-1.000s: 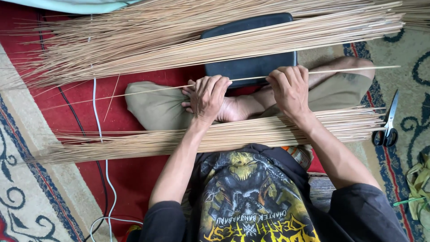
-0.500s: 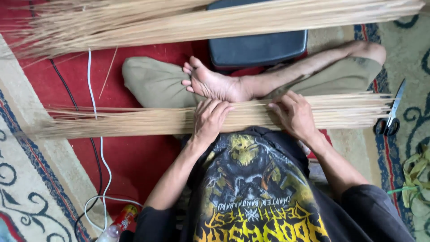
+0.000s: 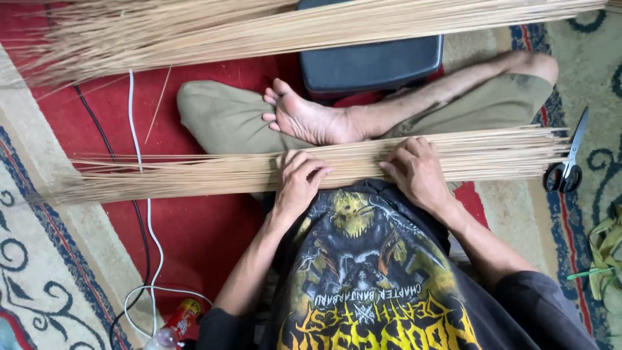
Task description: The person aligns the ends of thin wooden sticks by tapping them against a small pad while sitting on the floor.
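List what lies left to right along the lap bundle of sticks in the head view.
White cable → left hand → right hand → scissors, all along the stick bundle.

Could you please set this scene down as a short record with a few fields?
left hand: resting on the near bundle of thin sticks
right hand: resting on the same bundle
far bundle: lies beyond the bare foot
scissors: on the carpet, by the near bundle's right end
white cable: on the red rug
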